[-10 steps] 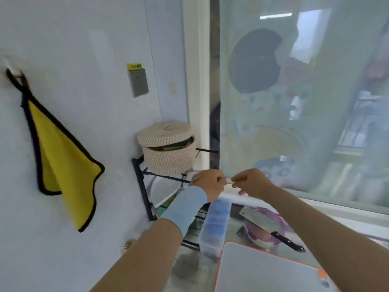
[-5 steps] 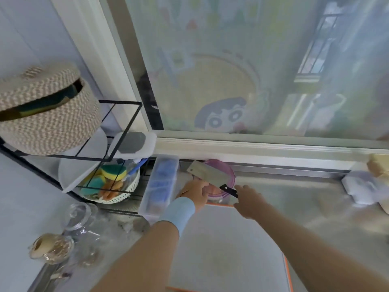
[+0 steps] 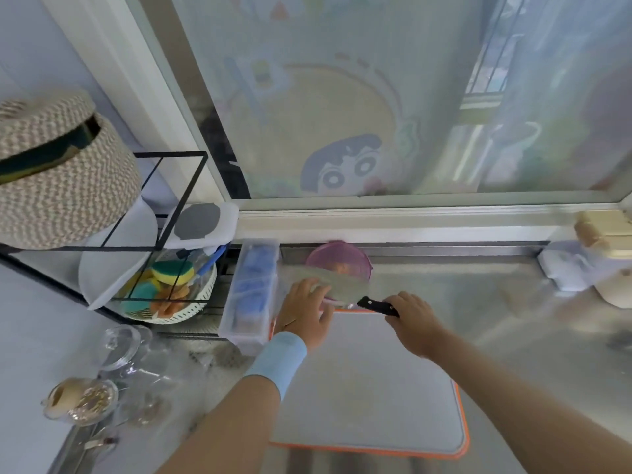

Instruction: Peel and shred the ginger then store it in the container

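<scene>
A pink bowl (image 3: 345, 256) stands at the back of the steel counter with a cleaver (image 3: 337, 289) lying across its rim. Something orange shows inside the bowl, too blurred to name. My right hand (image 3: 412, 318) curls round the cleaver's black handle (image 3: 376, 306). My left hand (image 3: 304, 311), with a blue wristband, rests with straight fingers on the bowl's near left side, under the blade's end. A grey cutting board with an orange rim (image 3: 369, 388) lies in front of the bowl, under both forearms.
A clear plastic box (image 3: 251, 292) stands left of the bowl. A black wire rack (image 3: 164, 186) holds a woven basket (image 3: 58, 176), a white lid and a strainer of sponges (image 3: 171, 289). Glass jars (image 3: 85, 401) sit at the near left. A window runs behind the counter.
My view dropped from the wall and window to the counter. Both hands came down from in front of the rack; the right took the cleaver's handle, the left reached the bowl.
</scene>
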### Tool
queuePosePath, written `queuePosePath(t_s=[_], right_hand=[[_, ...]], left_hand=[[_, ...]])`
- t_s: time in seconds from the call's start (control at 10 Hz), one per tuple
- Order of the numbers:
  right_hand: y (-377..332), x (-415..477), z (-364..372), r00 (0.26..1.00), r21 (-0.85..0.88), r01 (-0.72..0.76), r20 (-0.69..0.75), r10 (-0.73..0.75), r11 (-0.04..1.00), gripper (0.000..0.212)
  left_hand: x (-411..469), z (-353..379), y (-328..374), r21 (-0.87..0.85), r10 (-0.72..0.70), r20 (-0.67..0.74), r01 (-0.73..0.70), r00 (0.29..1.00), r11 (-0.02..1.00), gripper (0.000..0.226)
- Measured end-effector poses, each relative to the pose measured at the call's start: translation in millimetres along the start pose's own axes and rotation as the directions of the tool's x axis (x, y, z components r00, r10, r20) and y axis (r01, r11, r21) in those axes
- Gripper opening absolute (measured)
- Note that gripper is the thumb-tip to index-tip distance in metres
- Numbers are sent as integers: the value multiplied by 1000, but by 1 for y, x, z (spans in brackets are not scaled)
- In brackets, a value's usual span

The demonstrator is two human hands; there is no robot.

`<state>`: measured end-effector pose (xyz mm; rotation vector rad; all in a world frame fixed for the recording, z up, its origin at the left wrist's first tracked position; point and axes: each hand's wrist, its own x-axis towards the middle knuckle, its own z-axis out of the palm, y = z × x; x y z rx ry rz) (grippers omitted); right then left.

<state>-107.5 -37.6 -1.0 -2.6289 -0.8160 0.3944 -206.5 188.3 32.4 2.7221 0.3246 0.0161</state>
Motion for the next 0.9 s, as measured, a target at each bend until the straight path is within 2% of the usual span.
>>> queuePosePath(t_s=[0.1,0.2,0.3,0.4,0.5,0.6,0.9], right_hand=[[9,-37,12,1000,-22,29,-8,-29,999,29],[22,-69,34,999,-42,4,47,-2,999,31],[30,-87,51,996,-115,0,93,11,993,32],[30,-93,63,996,-149,7,92,7,989,32],[29,-96,69,994,-187,-32,96,50,982,35],[29,-94,74,991,-281,11,128,26,960,48],[27,-88,78,984,-356,20,171,44,934,50]], left_hand=[[-29,15,3,1,37,-34,-37,999,999,33],[-55,35,-3,-31,49,33,-48,998,998,30],[-75,57,-10,-40,17,209,-9,978,999,36],[-91,71,-13,20,-48,384,44,922,999,47],[-99,81,-14,86,-92,496,56,863,995,58],[-102,86,-12,138,-103,510,37,854,990,61],[-108,76,-8,140,-138,502,77,854,987,61]])
